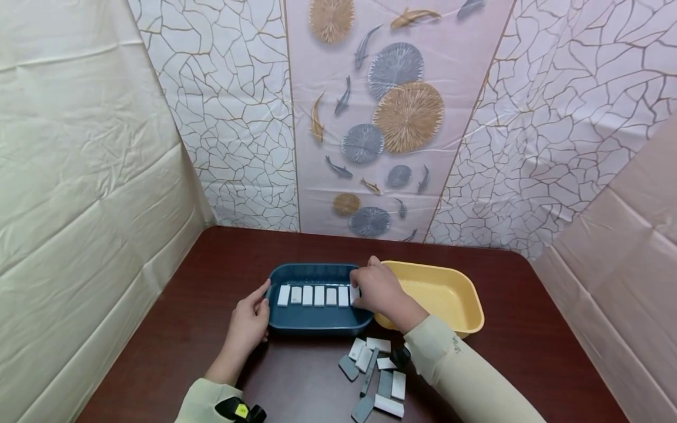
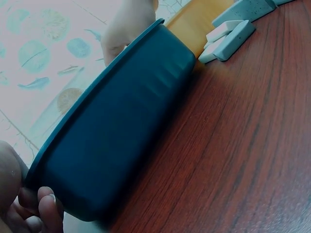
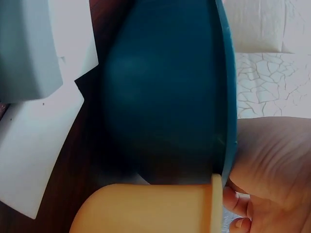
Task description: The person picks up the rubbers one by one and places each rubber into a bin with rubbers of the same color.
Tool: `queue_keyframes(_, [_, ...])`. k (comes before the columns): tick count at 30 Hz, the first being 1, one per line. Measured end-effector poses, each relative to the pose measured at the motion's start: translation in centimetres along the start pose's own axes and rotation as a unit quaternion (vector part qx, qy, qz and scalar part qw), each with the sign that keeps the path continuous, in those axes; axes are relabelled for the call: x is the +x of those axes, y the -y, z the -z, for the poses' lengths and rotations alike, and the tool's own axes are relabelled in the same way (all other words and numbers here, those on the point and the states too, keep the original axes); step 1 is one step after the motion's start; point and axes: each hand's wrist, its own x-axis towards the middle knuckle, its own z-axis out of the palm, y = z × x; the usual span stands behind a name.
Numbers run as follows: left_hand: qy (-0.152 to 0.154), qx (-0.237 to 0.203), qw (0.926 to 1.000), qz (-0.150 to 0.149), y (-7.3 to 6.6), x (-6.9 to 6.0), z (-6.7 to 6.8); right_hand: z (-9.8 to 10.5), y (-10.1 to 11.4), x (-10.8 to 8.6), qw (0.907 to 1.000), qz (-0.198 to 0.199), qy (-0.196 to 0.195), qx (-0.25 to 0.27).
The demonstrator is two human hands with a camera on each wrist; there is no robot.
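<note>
Inside the dark blue tray [image 1: 317,322], several white rectangular blocks [image 1: 319,296] stand side by side in a row. My left hand [image 1: 248,320] grips the tray's left end, thumb at the rim; in the left wrist view, curled fingers [image 2: 48,206] lie against the tray's outer wall. Over the tray's right end, my right hand [image 1: 378,288] pinches a white block [image 1: 355,294] at the end of the row. Its fingers cover part of that block. The right wrist view shows the hand [image 3: 272,170] at the rim, with its fingertips partly hidden.
A yellow tray [image 1: 471,299] adjoins the blue one on the right. In front lies a loose pile of white blocks [image 1: 388,405] and grey blocks [image 1: 348,368] on the dark red-brown table [image 1: 174,352]. Patterned cloth [image 1: 238,147] hangs behind the table.
</note>
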Motion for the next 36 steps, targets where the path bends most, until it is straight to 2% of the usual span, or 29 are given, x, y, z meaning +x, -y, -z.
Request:
queue_keyframes(12, [0.004,-0.005,1.0,0.001,-0.08,-0.03,0.0,0.03,0.29,0.12,0.9998,-0.01,0.016,-0.001])
queue_keyframes(36, [0.004,-0.006,1.0,0.0,0.08,-0.14,0.11,-0.55,0.58,0.91,0.9984,0.003,0.028,-0.048])
